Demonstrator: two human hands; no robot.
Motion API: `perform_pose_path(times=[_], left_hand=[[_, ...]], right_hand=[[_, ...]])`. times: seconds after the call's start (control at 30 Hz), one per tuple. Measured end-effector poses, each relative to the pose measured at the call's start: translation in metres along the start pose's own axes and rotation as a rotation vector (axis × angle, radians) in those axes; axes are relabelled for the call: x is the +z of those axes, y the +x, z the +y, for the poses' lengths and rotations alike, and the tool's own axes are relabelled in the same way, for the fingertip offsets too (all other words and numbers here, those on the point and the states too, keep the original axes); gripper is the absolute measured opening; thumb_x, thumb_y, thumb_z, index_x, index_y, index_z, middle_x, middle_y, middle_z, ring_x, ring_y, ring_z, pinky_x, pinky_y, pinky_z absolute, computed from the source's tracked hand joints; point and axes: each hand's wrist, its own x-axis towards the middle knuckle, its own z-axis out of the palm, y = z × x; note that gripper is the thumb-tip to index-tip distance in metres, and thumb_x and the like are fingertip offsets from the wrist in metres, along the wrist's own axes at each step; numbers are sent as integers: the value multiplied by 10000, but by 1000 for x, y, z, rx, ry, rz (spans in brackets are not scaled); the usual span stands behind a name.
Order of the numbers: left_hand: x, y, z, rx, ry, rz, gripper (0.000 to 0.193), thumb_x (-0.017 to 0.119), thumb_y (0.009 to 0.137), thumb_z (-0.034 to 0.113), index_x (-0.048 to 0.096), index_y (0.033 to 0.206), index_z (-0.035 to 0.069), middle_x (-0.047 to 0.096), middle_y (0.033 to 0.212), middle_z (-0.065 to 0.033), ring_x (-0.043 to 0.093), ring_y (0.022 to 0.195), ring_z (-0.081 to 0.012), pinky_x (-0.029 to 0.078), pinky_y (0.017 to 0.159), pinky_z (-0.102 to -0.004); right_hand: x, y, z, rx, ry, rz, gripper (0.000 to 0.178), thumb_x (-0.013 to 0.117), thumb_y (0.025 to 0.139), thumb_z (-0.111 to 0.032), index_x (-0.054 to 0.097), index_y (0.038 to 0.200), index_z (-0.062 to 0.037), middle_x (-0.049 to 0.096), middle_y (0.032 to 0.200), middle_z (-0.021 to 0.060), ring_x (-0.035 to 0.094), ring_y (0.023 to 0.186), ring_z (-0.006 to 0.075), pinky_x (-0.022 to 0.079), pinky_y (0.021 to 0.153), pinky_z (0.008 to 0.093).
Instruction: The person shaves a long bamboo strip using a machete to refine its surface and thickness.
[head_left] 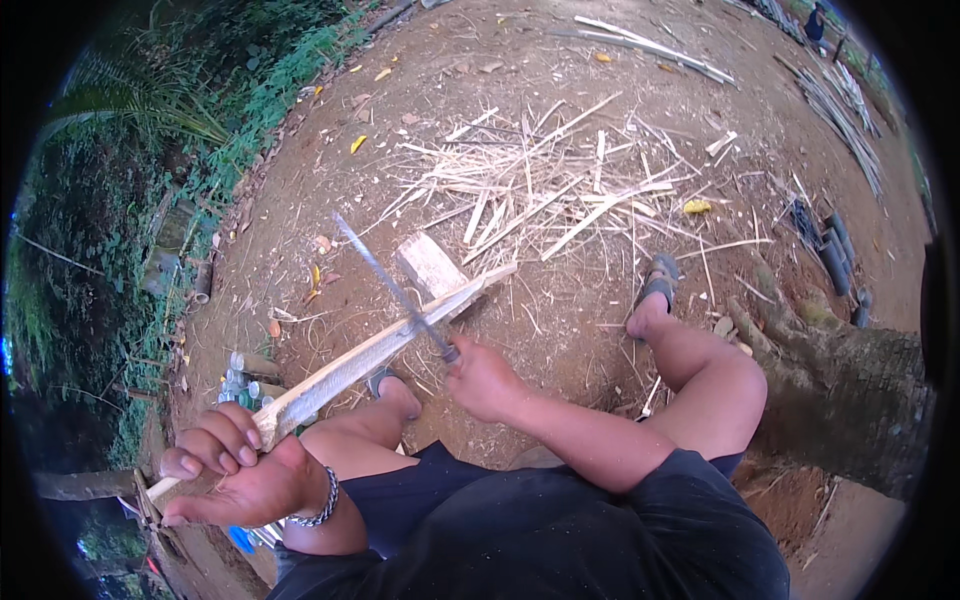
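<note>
My left hand, with a chain bracelet at the wrist, grips the near end of a long split wooden strip, perhaps bamboo. The strip slants away to the upper right, its pointed far end over a squared wooden block on the ground. Closed round a short handle, my right hand holds a long narrow knife. Its blade points up and to the left, crossing over the strip near the block. Whether the edge touches the wood I cannot tell.
A pile of pale shavings and split strips covers the dirt ahead. A thick tree trunk stands close by my right leg. Dark tubes lie at the right; cut bamboo pieces are by my left foot. Green plants border the left.
</note>
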Motion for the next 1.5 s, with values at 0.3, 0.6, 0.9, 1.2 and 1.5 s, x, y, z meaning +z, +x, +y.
perform_pose_path(times=[0.3, 0.6, 0.9, 1.2, 1.5], left_hand=[[-6, -3, 3, -9, -9, -16, 521, 413, 941, 619, 431, 829, 111, 292, 575, 24, 276, 457, -82, 249, 424, -225], [0, 3, -3, 17, 48, -1, 506, 426, 948, 595, 439, 835, 102, 312, 583, 21, 317, 462, -82, 257, 418, -209], [0, 15, -15, 8, 121, 38, 485, 444, 959, 560, 442, 816, 96, 319, 593, 24, 311, 470, -78, 264, 433, -221], [-12, 28, -16, -30, 50, -52, 467, 497, 946, 534, 453, 803, 92, 338, 595, 21, 314, 477, -83, 264, 441, -219], [-11, 38, -28, -30, 56, -53, 416, 470, 977, 466, 459, 794, 92, 350, 597, 14, 323, 487, -91, 286, 466, -221]], right_hand=[[3, -14, -8, -9, 11, -38, 265, 577, 822, -110, 522, 1059, -6, 637, 877, 245, 631, 861, 424, 495, 751, 489], [9, 0, 15, -159, -69, 2, 306, 596, 805, -119, 531, 1087, -21, 642, 854, 240, 639, 843, 413, 509, 742, 480], [21, 34, 72, 114, -68, -9, 323, 613, 811, -135, 579, 1117, -38, 646, 916, 196, 640, 859, 352, 518, 773, 440], [10, 74, 134, 291, -4, 15, 333, 584, 836, -147, 588, 1161, -72, 663, 926, 168, 653, 844, 339, 518, 716, 447], [6, 125, 217, 397, -153, 22, 224, 561, 877, -172, 588, 1083, -88, 649, 903, 176, 649, 840, 322, 515, 742, 425]])
